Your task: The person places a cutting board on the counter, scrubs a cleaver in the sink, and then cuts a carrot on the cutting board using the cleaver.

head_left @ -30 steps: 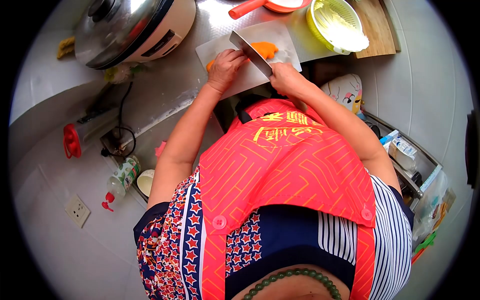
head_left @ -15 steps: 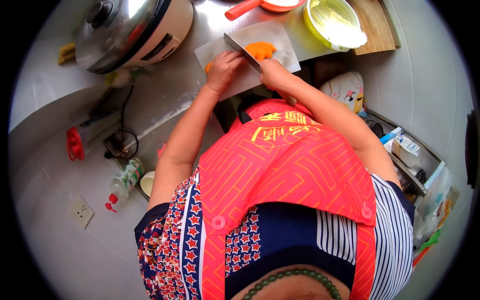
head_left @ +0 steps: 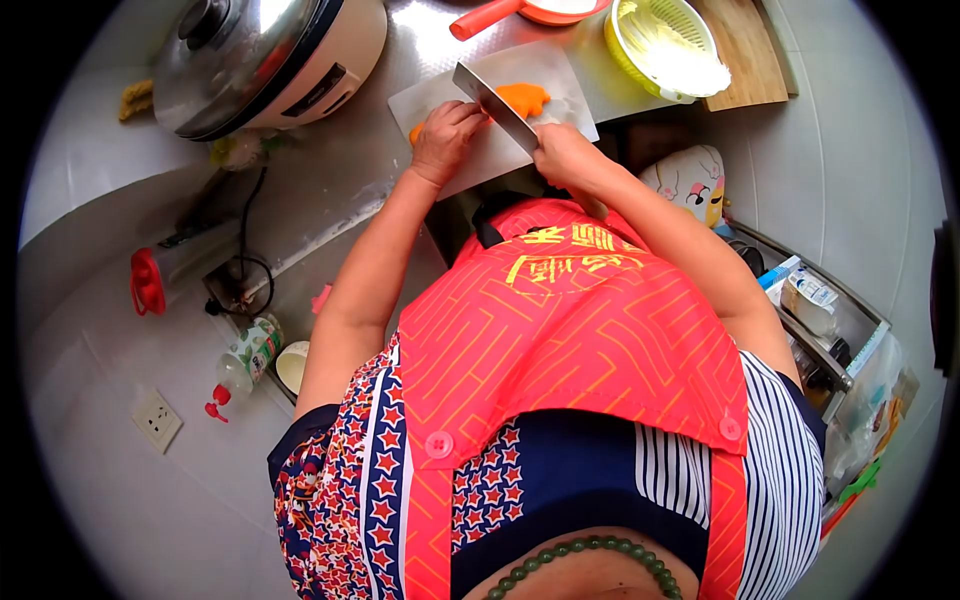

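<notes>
My right hand (head_left: 568, 157) grips the handle of a cleaver (head_left: 503, 113), whose broad blade slants to the upper left across the white cutting board (head_left: 556, 68). Fingers curled, my left hand (head_left: 446, 142) presses on a carrot (head_left: 416, 133); only bits of its orange show past the hand. The blade is beside the left fingertips, and whether it touches the carrot is unclear. Cut orange carrot (head_left: 524, 98) lies in a heap on the board, partly behind the blade.
A large lidded cooker (head_left: 300, 75) stands on the metal counter to the left. Beyond the board are a red-handled pan (head_left: 490, 18) and a yellow basket (head_left: 620, 45) of pale shreds. A wooden board (head_left: 745, 50) lies at the right, above a rack (head_left: 850, 350) of kitchen items.
The cleaver and my right hand have shifted slightly right and toward my body, and more of the blade's face shows. My left hand stays almost in place.
</notes>
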{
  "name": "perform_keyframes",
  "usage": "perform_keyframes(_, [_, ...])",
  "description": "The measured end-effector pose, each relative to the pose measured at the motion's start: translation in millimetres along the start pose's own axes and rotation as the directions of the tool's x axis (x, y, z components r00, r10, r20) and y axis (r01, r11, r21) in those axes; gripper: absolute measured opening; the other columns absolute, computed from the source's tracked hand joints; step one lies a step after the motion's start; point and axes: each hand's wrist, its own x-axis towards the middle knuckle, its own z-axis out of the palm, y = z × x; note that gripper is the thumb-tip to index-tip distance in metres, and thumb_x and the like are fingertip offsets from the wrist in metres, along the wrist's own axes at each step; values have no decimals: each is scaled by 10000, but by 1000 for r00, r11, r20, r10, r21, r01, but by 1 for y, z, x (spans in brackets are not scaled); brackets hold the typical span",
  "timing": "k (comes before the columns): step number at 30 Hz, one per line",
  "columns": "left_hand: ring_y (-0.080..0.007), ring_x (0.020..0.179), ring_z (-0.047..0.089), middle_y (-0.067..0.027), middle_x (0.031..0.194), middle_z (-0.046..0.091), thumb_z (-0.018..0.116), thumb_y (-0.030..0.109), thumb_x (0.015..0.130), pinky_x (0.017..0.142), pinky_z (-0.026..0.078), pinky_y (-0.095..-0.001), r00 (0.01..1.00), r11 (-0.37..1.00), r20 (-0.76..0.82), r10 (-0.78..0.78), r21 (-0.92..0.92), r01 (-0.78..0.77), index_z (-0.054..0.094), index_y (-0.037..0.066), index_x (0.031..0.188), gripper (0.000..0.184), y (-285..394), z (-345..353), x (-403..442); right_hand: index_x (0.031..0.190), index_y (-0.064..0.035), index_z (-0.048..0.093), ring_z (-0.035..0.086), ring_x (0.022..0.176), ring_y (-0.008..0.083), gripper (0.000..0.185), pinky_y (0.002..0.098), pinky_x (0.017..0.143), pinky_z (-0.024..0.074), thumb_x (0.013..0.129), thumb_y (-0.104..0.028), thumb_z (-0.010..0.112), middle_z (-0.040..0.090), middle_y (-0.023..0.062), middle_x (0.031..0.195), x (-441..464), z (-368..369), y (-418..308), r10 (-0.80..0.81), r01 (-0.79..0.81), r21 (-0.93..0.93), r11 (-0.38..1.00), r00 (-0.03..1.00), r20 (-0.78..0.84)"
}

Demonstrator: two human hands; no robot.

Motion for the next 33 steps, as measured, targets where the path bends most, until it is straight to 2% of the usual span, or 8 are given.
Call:
perform_keyframes(3, [-240,932,610,-45,1011,668,632,76,777,821,509,-357,1000,1000,7,-7,-2,7,699,77,931,169,0,0,0,831,36,567,629,499,279,148,411,507,523,839,-14,428,602,202,598,0,2,5,-1,1,-13,1000,1000,16])
perform_keyframes(6, [-240,929,609,-44,1012,667,635,76,769,821,509,-357,1000,1000,4,-5,0,5,699,77,939,182,1,-1,1,837,20,644,671,679,390,177,458,661,539,746,-18,497,641,249,664,-3,0,-1,11,-11,-69,998,1000,-14])
perform_keyframes(12, [-240,930,607,-44,1011,665,638,71,760,822,509,-355,1000,1000,4,5,-8,-5,698,77,946,196,-1,-1,1,777,49,639,672,573,324,157,422,572,547,745,17,488,630,219,588,1,-4,-9,101,-99,-36,994,992,69])
perform_keyframes(15, [-240,931,606,-47,1011,664,633,68,756,822,508,-357,1000,1000,3,5,-15,-4,698,79,947,202,-1,0,0,726,68,635,672,572,325,149,421,561,547,735,29,491,632,221,592,7,-1,-4,105,-104,-20,994,991,85])
perform_keyframes(18, [-241,934,606,-48,1014,663,627,66,752,825,507,-358,1000,1000,10,6,-11,-6,697,83,948,209,-2,0,0,887,49,593,669,533,294,187,411,521,557,809,14,427,639,205,616,15,4,3,92,-79,-103,992,989,120])
perform_keyframes(27, [-244,965,608,-47,1045,667,580,67,754,843,505,-356,999,1000,34,15,1,-15,686,87,963,235,-4,0,-1,733,92,613,670,557,334,131,430,555,554,755,20,505,627,263,637,28,12,0,14,-12,-92,996,1000,20])
perform_keyframes(33, [-248,963,607,-51,1037,661,579,60,751,849,502,-354,1000,1000,21,-7,-17,7,677,81,943,216,-1,-3,0,743,91,625,674,587,343,136,431,574,558,754,22,508,639,255,656,40,26,17,-86,77,-199,977,996,-36])
